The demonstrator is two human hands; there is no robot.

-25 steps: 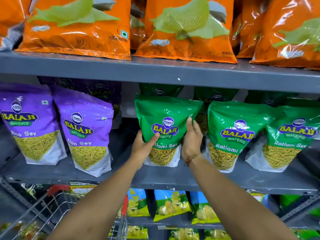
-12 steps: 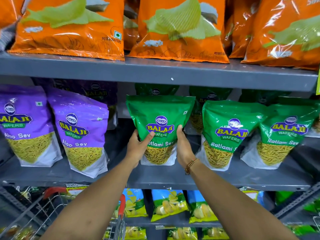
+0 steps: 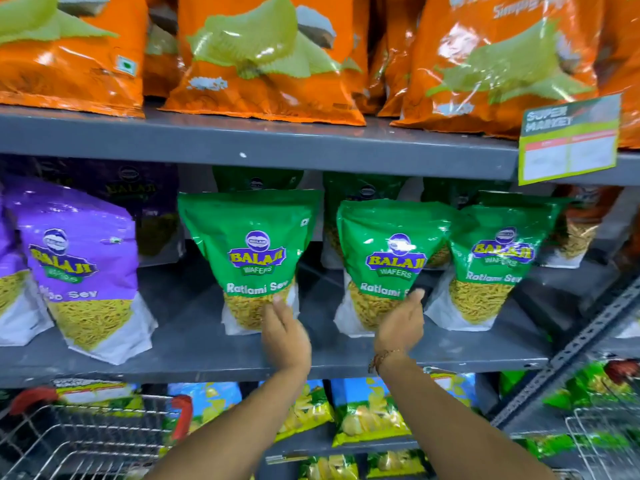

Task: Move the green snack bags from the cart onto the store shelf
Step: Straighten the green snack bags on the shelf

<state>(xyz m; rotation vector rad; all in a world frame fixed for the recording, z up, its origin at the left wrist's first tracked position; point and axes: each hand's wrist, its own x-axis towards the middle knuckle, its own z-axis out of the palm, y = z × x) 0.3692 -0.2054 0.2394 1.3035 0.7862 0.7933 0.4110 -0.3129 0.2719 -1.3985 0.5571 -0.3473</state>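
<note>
Hands [image 3: 343, 327] loose, fingertips touching two green bags [image 3: 254, 251], rear bags half hidden

Glossy green plastic film on the Ratlami Sev bags [image 3: 254, 251], crinkled, with bright glare. Same shiny film on the purple Aloo Sev bag [image 3: 81, 265] and the orange wafer bags [image 3: 270, 64]. Matt grey painted metal on the shelf [image 3: 194, 344], smooth, faintly scuffed. Bare shiny wire on the cart [image 3: 86, 441], red plastic at its handle ends. Flat paper-like price tag [image 3: 569, 140].
</note>
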